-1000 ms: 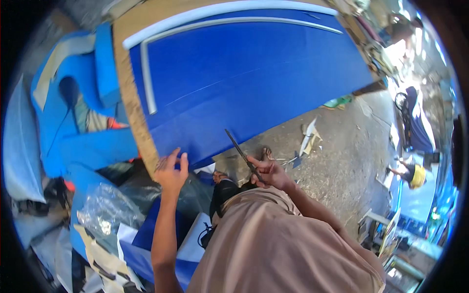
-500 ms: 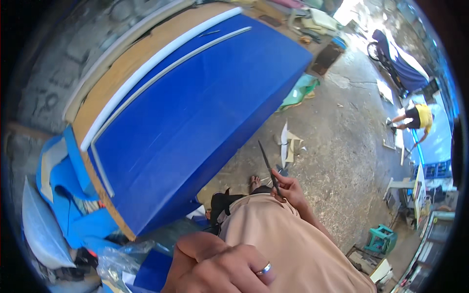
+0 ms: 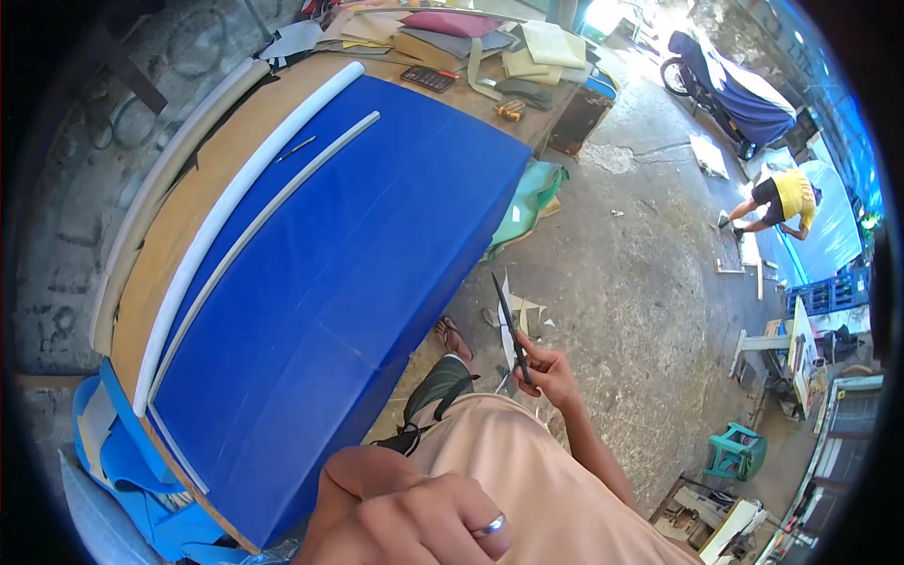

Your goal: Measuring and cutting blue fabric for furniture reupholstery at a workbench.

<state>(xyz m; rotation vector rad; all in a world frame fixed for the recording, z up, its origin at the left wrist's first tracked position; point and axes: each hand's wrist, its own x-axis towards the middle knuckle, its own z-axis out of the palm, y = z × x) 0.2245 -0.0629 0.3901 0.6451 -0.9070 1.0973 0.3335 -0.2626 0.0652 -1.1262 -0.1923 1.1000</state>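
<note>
A long, dark, pointed blade [image 3: 507, 315] stands upright in my right hand [image 3: 546, 372], with my fingers closed round its lower end. The grip partly hides that end, so I cannot tell a knife from closed shears. Close to the camera at the lower edge is my left hand [image 3: 414, 518], a ring on one finger and its fingers curled in. What it holds, if anything, is out of sight. To my left a blue sheet [image 3: 348, 235] covers the workbench and hangs over its near side. A grey strip [image 3: 264, 218] bent at one end and a slim pen-like tool [image 3: 297, 149] lie on it.
A white roll [image 3: 240, 202] runs along the bench. Its far end holds a phone [image 3: 427, 78], an orange-handled tool [image 3: 511, 111] and material scraps [image 3: 551, 45]. Offcuts [image 3: 527, 309] lie on the floor. At right are a green stool [image 3: 735, 450], a bent-over person [image 3: 786, 196] and a covered motorcycle [image 3: 730, 89].
My view has shifted, bringing the bench's far end with the phone and scraps into sight. My right hand still grips the blade upright; my left hand stays curled near the lower edge.
</note>
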